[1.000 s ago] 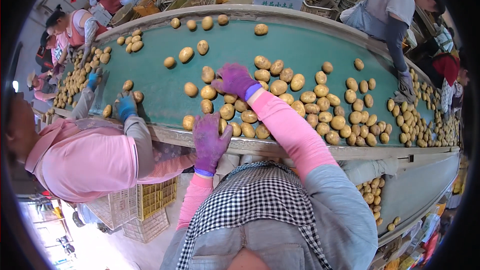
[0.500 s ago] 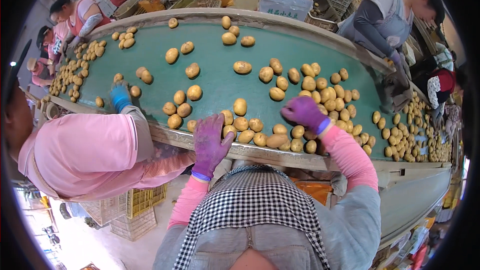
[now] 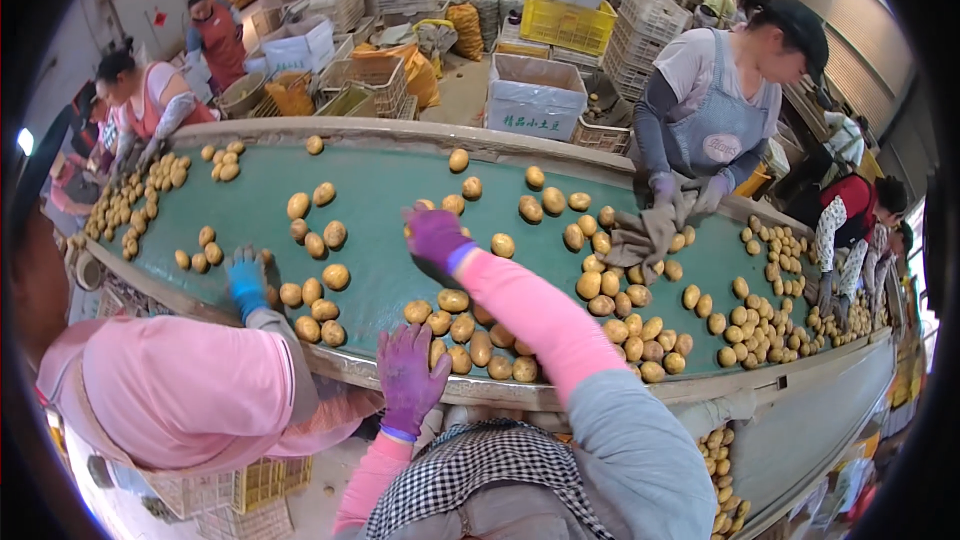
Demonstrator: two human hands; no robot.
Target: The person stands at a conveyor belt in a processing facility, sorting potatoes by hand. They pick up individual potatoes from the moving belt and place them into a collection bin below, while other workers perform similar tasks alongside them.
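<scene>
Purple gloves cover both my hands. At the near edge of a green conveyor belt [image 3: 390, 180], my left hand [image 3: 410, 377] lies with its fingers spread, touching the near end of a cluster of potatoes [image 3: 480, 348]. My right hand [image 3: 437, 238] reaches to the middle of the belt, its fingers bent over a potato [image 3: 408, 232] that shows partly beside them. The glove hides most of its grip. Another potato [image 3: 453, 204] lies just beyond this hand, and a single potato [image 3: 503, 245] sits to its right.
On my left a co-worker's blue-gloved hand [image 3: 246, 282] rests by potatoes. Across the belt another person holds a grey cloth [image 3: 645, 240] over it. More potatoes [image 3: 765, 325] crowd the right. Beyond the far rim stand a white box [image 3: 535, 100] and a yellow crate [image 3: 568, 22].
My right hand has moved left and farther across the belt from the potato pile. My left hand stays at the near edge. The view has tilted up, showing more background.
</scene>
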